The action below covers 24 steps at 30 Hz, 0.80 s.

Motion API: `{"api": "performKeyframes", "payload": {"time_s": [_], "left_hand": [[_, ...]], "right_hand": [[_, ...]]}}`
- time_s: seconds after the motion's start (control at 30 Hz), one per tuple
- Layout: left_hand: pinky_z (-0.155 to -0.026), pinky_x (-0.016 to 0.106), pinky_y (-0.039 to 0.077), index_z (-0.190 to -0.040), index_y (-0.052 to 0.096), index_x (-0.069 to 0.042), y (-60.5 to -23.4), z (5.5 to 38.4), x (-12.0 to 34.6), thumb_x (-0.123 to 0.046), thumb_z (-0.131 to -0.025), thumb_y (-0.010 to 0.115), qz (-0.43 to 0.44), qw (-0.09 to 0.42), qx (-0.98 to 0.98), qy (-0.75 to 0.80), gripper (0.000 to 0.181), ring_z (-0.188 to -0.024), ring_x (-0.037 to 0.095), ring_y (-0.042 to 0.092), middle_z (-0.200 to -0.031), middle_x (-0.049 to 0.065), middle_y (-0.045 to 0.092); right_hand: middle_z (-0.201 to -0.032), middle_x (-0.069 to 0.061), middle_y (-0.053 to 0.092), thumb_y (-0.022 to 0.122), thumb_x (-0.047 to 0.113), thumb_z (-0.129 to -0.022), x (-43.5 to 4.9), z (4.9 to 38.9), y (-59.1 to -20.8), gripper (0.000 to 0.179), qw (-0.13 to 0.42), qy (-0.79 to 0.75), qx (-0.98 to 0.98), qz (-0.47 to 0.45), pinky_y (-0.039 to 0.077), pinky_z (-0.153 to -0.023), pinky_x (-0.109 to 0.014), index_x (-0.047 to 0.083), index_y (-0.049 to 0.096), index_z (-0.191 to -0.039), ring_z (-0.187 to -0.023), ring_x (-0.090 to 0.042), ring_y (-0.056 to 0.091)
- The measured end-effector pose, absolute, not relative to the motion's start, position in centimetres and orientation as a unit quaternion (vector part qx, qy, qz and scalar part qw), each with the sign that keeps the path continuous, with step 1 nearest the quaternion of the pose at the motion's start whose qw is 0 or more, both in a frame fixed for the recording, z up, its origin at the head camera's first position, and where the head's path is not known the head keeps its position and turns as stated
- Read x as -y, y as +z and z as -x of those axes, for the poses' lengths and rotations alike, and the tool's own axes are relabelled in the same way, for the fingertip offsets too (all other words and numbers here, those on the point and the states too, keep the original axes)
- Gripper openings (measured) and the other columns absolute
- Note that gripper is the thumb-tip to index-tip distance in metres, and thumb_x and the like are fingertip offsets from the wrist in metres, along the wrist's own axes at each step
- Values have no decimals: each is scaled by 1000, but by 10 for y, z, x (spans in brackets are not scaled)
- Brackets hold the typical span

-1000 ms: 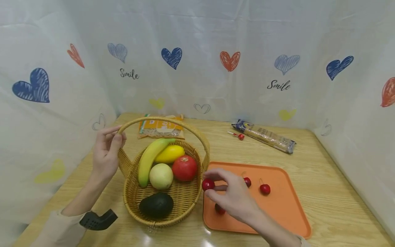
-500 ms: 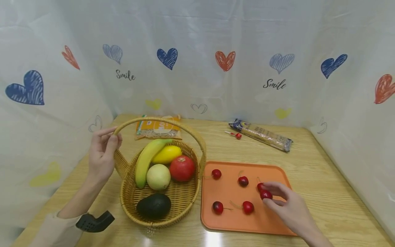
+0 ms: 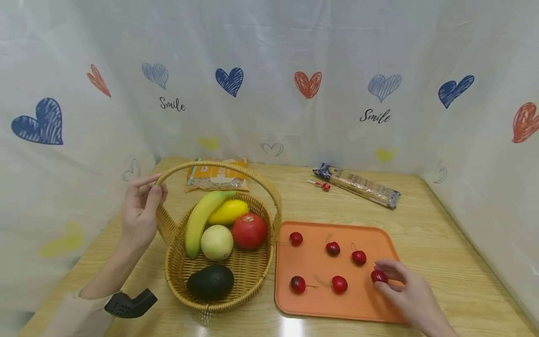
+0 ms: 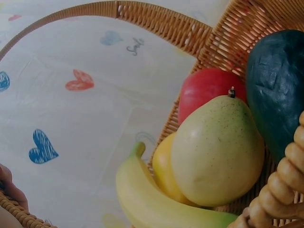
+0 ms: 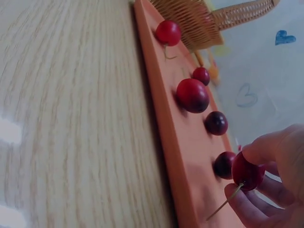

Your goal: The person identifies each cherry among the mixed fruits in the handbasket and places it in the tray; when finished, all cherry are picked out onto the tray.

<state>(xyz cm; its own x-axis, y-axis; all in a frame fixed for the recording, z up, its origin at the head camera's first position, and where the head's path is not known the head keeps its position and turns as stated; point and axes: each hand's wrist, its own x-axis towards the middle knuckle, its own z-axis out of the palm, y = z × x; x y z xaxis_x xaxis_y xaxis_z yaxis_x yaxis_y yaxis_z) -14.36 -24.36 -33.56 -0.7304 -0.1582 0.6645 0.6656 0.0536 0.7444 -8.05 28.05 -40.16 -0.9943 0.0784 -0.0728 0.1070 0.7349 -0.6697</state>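
Observation:
My left hand (image 3: 141, 210) pinches the left side of the arched handle (image 3: 227, 164) of a wicker basket (image 3: 269, 262). Inside lie a banana (image 3: 204, 222), a yellow fruit (image 3: 229, 212), a pale green pear (image 4: 216, 152), a red pomegranate (image 3: 249, 231) and a dark avocado (image 3: 210, 282). Between thumb and fingers, my right hand (image 3: 410, 292) holds a red cherry (image 5: 247, 173), its stem pointing down in the right wrist view. That hand is at the right side of an orange tray (image 3: 311, 304). Several other cherries (image 3: 339, 284) lie spread across the tray.
Behind the basket lies an orange food packet (image 3: 219, 175). A red lollipop (image 3: 325, 186) and a long clear packet of noodle-like sticks (image 3: 358, 186) are at the back of the wooden table (image 3: 446, 262). A white curtain (image 3: 269, 112) with printed hearts encloses the table.
My right hand, with a cherry in its fingers, has moved from beside the basket to the tray's right side, then slightly closer to me. The left hand has kept its grip on the handle.

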Motion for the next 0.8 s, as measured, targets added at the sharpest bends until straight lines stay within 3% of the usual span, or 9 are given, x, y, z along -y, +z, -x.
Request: {"api": "performKeyframes", "payload": {"time_s": [0.17, 0.33, 0.6, 0.8], "left_hand": [[-99, 9, 53, -134, 63, -16, -337, 145, 243, -13, -118, 53, 212, 318, 647, -659, 19, -102, 1, 66, -104, -13, 70], [-99, 9, 53, -134, 64, -14, -337, 146, 243, -13, -118, 53, 220, 322, 646, -656, 19, -101, 1, 65, -104, -13, 70], [-98, 8, 53, -134, 64, -13, -338, 147, 243, -12, -118, 54, 221, 327, 646, -653, 19, -101, 1, 66, -105, -13, 70], [-98, 8, 53, -134, 64, -13, -338, 146, 244, -13, -118, 54, 216, 325, 648, -654, 19, -101, 0, 66, -105, -13, 71]], "right_hand": [[-131, -27, 75, 86, 1, -95, -283, 81, -411, 42, 1, -352, -935, -32, 69, -89, -41, -9, 70, -133, -105, -20, 77], [-132, -28, 74, 84, 1, -96, -282, 83, -414, 42, 19, -339, -940, -42, 68, -91, -42, -9, 68, -134, -113, -34, 75], [-129, -29, 75, 85, 0, -95, -281, 84, -417, 45, 31, -339, -939, -54, 68, -90, -40, -9, 68, -135, -117, -38, 75], [-128, -27, 76, 85, 1, -95, -279, 84, -421, 43, 33, -328, -942, -59, 65, -82, -25, -7, 69, -134, -111, -32, 76]]}}
